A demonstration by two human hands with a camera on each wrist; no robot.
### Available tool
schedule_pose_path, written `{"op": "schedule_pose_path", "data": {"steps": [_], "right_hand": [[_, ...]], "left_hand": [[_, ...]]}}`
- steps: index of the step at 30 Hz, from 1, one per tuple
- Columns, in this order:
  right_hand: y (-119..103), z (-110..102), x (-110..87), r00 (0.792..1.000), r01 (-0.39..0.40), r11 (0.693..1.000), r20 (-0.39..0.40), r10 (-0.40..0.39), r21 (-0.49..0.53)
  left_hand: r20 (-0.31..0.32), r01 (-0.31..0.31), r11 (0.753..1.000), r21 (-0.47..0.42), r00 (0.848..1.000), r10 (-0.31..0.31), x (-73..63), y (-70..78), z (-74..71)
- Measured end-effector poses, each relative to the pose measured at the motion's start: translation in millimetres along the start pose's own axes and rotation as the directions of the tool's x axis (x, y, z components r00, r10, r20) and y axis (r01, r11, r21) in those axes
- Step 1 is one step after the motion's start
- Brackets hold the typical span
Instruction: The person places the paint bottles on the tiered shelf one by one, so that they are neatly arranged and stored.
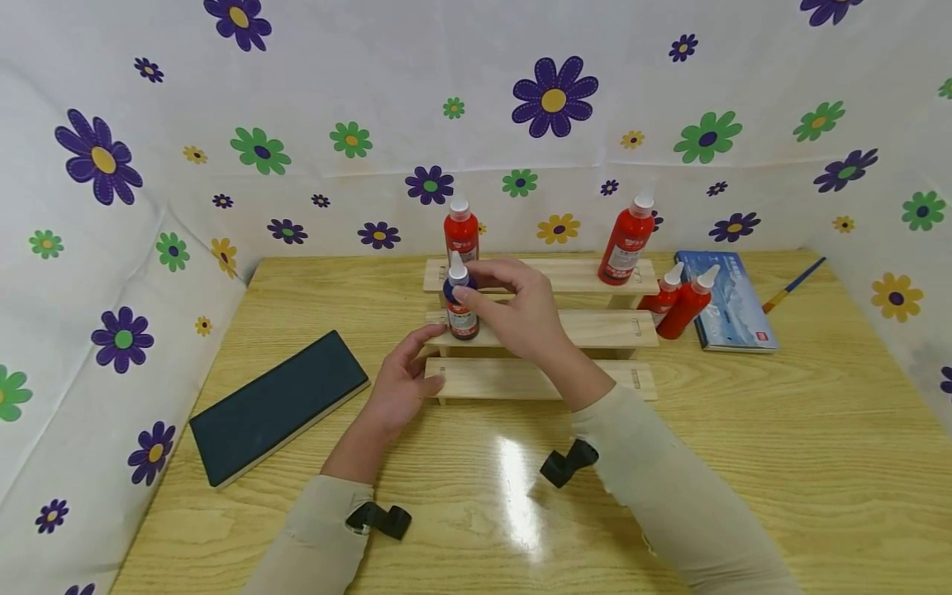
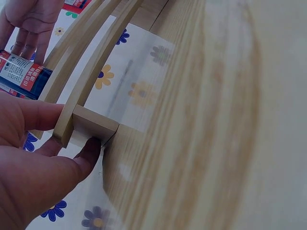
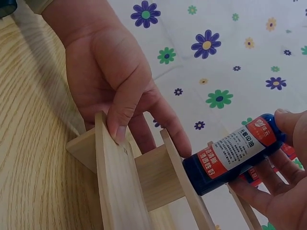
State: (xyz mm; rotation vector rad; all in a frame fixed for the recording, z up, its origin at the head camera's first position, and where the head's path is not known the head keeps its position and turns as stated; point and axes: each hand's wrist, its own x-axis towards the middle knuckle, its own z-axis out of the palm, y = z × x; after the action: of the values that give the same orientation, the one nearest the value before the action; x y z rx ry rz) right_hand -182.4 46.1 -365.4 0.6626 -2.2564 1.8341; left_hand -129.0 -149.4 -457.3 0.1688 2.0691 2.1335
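Note:
A three-tier wooden step rack (image 1: 595, 330) stands on the table. My right hand (image 1: 516, 310) pinches a small dark blue ink bottle (image 1: 463, 321) with a white cap, between thumb and fingers. The bottle is upright at the left end of the middle tier, its base at the board in the right wrist view, where its white and red label (image 3: 235, 143) shows. My left hand (image 1: 394, 384) grips the rack's left end; in the left wrist view the thumb lies against the front support (image 2: 96, 124) and the fingers reach the boards.
Red bottles (image 1: 626, 246) stand on the top tier, one at each end. Two more red bottles (image 1: 684, 312) lean right of the rack, near a blue box (image 1: 729, 302) and a paintbrush (image 1: 796, 285). A dark rectangular pad (image 1: 278, 409) lies to the left. Flowered cloth (image 1: 312, 83) hangs behind.

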Motion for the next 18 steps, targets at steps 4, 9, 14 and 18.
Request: {"op": "schedule_pose_path", "data": {"steps": [4, 9, 14, 18], "right_hand": [[0.6, -1.5, -0.6, 1.000, 0.004, 1.000, -0.003, -0.004, -0.003], [1.6, -3.7, -0.6, 1.000, 0.009, 1.000, 0.003, -0.009, -0.010], [0.5, -6.0, -2.0, 1.000, -0.004, 1.000, 0.012, 0.004, 0.004], [-0.3, -8.9, -6.5, 0.999, -0.033, 0.999, 0.006, 0.033, 0.027]], "left_hand": [[-0.003, 0.006, 1.000, 0.006, 1.000, -0.006, 0.3, 0.1, 0.4], [-0.007, 0.007, 1.000, 0.015, 1.000, -0.007, 1.0, -0.3, 0.6], [-0.008, 0.001, 1.000, 0.016, 1.000, -0.001, 1.5, -0.5, 1.0], [-0.012, 0.000, 1.000, 0.013, 1.000, 0.000, 1.2, -0.4, 1.0]]}}
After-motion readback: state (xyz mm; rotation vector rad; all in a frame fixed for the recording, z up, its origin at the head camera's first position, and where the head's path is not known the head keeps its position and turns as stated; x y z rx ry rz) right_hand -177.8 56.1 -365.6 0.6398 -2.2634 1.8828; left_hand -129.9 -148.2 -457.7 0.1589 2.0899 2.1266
